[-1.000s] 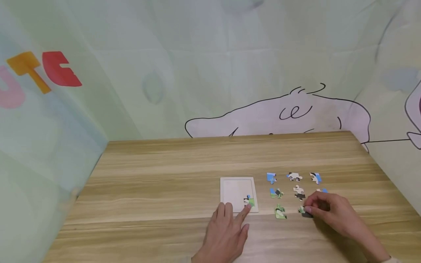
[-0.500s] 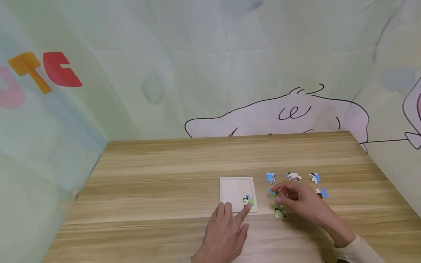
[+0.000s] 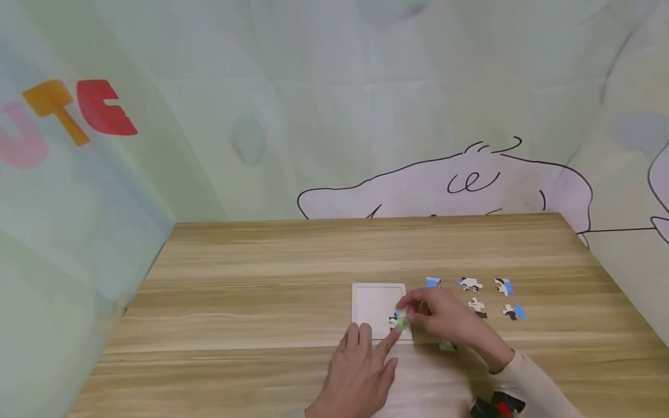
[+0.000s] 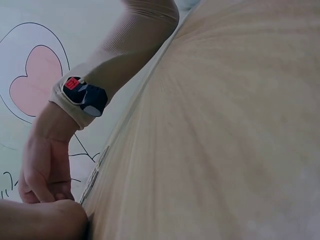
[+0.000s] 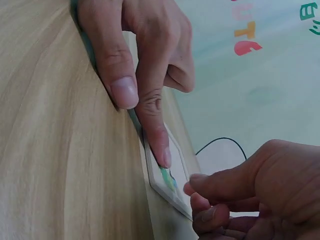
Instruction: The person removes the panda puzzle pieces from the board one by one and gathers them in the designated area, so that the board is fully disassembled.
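Observation:
My left hand (image 3: 358, 368) lies by the white puzzle frame (image 3: 368, 302). Its extended index finger presses a green, white and blue jigsaw piece (image 3: 394, 321) in the frame's lower right corner, also visible as a green sliver in the right wrist view. The right hand (image 3: 441, 316) hovers over the frame's right edge, thumb and fingertips pinched together around a jigsaw piece that the fingers hide. In the right wrist view the right hand's (image 5: 250, 195) fingertips are close to the left index finger (image 5: 157, 135).
Several loose jigsaw pieces lie right of the frame, among them a white panda-face piece (image 3: 470, 284) and a blue-edged piece (image 3: 514, 312). A green piece (image 3: 446, 344) is partly covered by the right hand. Wooden tabletop (image 3: 251, 307) surrounds them; a printed cloth (image 3: 324, 116) hangs behind.
The right hand has travelled left from the bottom-row piece it pinched, past the left column of pieces, to the frame. My left hand keeps its place on the piece in the corner.

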Motion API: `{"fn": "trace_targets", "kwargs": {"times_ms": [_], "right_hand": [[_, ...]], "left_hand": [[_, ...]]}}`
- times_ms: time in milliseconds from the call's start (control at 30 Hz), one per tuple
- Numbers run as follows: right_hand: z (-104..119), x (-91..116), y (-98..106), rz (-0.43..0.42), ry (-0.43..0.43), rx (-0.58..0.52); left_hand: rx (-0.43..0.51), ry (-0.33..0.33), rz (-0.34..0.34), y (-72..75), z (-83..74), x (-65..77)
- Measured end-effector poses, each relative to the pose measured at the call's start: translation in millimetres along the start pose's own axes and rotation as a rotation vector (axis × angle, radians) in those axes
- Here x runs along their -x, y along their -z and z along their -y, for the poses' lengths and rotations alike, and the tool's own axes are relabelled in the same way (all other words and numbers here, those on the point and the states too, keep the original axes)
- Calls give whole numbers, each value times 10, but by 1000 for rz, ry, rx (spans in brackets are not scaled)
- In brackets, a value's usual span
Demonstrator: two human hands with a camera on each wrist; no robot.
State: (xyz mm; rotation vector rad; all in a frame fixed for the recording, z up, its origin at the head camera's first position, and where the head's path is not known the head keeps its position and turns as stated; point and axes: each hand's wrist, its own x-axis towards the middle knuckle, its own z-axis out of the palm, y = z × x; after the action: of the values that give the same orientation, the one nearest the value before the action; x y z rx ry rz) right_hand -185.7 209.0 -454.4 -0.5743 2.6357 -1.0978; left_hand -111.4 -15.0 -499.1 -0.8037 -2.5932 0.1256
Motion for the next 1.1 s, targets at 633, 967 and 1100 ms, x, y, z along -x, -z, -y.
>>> {"fn": "trace_targets", "kwargs": {"times_ms": [633, 967, 1100], "right_hand": [[113, -119, -163, -30, -77, 196], [122, -84, -171, -58, -77, 206], [137, -61, -153, -75, -51, 222]], "left_hand": [[-40, -4, -27, -36, -6, 3], [-38, -20, -23, -40, 8, -10], [-34, -18, 4, -36, 5, -14]]}}
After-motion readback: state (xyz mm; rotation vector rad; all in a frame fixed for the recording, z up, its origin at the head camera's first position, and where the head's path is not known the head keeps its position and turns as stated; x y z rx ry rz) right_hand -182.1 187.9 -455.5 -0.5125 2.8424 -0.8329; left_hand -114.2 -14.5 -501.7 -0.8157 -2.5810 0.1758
